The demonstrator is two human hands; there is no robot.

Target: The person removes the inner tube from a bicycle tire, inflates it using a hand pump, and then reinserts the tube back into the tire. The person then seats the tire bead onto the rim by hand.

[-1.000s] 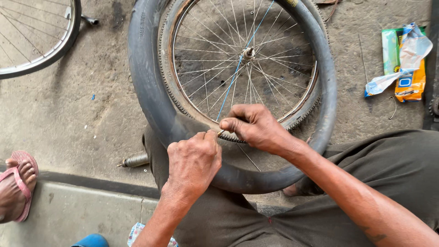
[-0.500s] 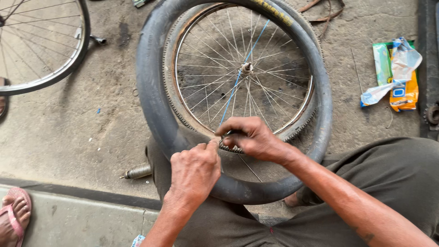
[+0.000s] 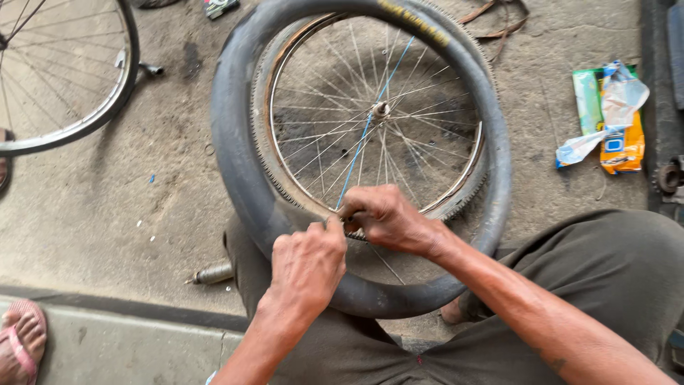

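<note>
A spoked bicycle wheel (image 3: 377, 114) lies on the concrete floor with its treaded tyre (image 3: 265, 153) half off the rim. A black inner tube (image 3: 235, 178) loops loosely around it. My right hand (image 3: 388, 217) is closed on the near rim and tyre edge. My left hand (image 3: 308, 265) sits right beside it, thumb and fingers pinched at the same spot over the tube. What they pinch is hidden. One spoke is blue.
A second wheel (image 3: 107, 93) lies at the upper left. Crumpled plastic packets (image 3: 613, 117) rest at the right. A small metal cylinder (image 3: 212, 273) lies near my knee. Someone's foot in a pink sandal (image 3: 20, 342) is at the lower left.
The view has shifted, so the wheel and hands sit lower and to the right. Both hands keep the same grip at the near rim.
</note>
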